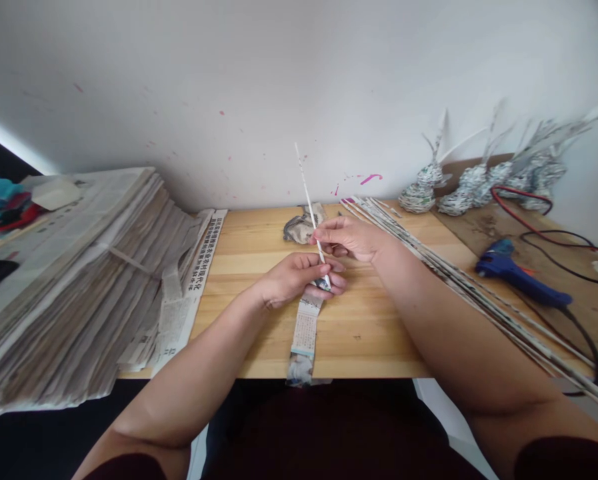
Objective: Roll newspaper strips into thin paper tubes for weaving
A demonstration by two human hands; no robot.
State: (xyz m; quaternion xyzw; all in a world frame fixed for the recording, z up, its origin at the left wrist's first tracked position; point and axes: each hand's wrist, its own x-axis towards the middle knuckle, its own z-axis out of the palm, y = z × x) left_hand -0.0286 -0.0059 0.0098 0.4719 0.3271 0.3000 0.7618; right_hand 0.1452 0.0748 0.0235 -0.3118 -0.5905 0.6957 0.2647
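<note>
Above the middle of the wooden table, my left hand (301, 277) is closed around the lower end of a thin rolled paper stick (306, 190). A printed newspaper strip (305, 333) trails from that end down past the table's front edge. Higher up the stick, the fingers of my right hand (349, 238) pinch it between thumb and forefinger. The stick tilts, its thin tip pointing up and slightly left. Behind my hands lies a crumpled greyish cloth or paper (299, 230), partly hidden by my right hand.
A tall stack of newspapers (129, 273) fills the left side. Long rolled paper sticks (429, 260) lie on the right, partly under my right forearm. Beyond them are a blue glue gun (523, 273) with its cord and several woven paper figures (421, 187) by the wall.
</note>
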